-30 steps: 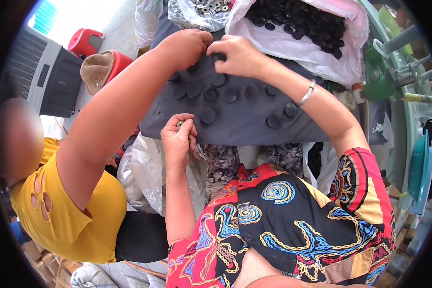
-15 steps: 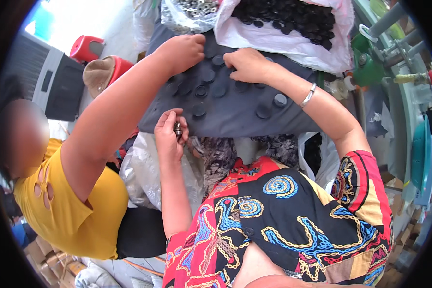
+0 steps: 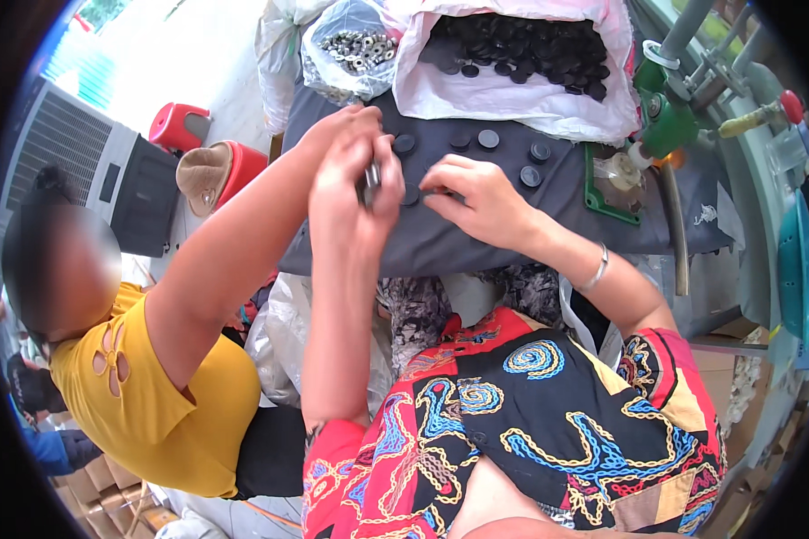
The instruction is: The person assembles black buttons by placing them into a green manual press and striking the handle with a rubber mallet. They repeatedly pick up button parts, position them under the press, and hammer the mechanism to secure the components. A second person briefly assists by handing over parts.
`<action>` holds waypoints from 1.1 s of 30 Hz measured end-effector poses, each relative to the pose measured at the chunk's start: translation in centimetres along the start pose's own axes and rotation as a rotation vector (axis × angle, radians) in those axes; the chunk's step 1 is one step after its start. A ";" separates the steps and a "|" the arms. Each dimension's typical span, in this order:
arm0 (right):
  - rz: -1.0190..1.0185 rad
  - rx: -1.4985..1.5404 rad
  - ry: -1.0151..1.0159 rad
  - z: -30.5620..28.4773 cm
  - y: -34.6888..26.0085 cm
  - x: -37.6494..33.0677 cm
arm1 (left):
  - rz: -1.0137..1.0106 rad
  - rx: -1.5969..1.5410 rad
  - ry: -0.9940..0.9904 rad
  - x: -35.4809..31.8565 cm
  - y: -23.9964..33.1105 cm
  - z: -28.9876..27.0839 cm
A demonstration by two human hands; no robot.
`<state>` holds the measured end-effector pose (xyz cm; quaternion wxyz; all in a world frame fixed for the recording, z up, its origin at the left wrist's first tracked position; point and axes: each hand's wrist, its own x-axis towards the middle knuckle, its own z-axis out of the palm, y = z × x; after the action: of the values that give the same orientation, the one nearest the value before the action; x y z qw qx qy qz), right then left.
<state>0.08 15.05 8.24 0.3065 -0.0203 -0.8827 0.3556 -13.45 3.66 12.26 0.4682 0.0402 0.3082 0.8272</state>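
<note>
My left hand [image 3: 361, 175] is raised over the left part of the grey-cloth table, its fingers closed around small shiny metal pieces [image 3: 371, 184], partly hidden by the fingers. To its right, my right hand [image 3: 478, 199] is low over the cloth with curled fingers; a dark edge between them looks like a black round cap. One black cap [image 3: 411, 194] rests between the two hands. Farther back lie more loose caps, among them a cap [image 3: 488, 139] with a lighter top and a cap [image 3: 530, 176] near the right.
A co-worker's arm [image 3: 252, 211] reaches in from the left, its hand close behind mine. At the back stand a clear bag [image 3: 342, 85] of metal rings and a white sack [image 3: 539, 117] of black discs. A green frame [image 3: 613, 214] and green machine [image 3: 667, 117] are at right.
My left hand has moved forward and right with the metal pieces. My right hand has come back toward me. Fewer caps show on the cloth, and the view has shifted.
</note>
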 end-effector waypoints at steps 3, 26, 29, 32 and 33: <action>0.101 0.074 0.039 -1.6 -1.3 -2.3 | 0.129 0.031 -0.094 8.2 4.1 1.3; 0.471 0.026 0.503 -10.9 -1.3 -17.5 | 0.887 1.236 -0.050 17.6 0.3 0.7; 0.442 0.039 0.515 -11.5 -0.9 -17.9 | 0.767 1.456 -0.297 7.2 -6.6 1.5; 0.421 0.044 0.512 -11.5 -0.7 -18.7 | 0.819 1.660 -0.520 3.4 -10.0 -0.8; 0.417 0.043 0.514 -11.5 -0.7 -18.9 | 0.812 1.721 -0.556 2.7 -10.9 -0.9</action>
<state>21.95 16.83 5.19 0.4403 -0.2830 -0.7455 0.4125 -7.14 9.43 4.96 0.0160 0.6617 0.6461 0.3802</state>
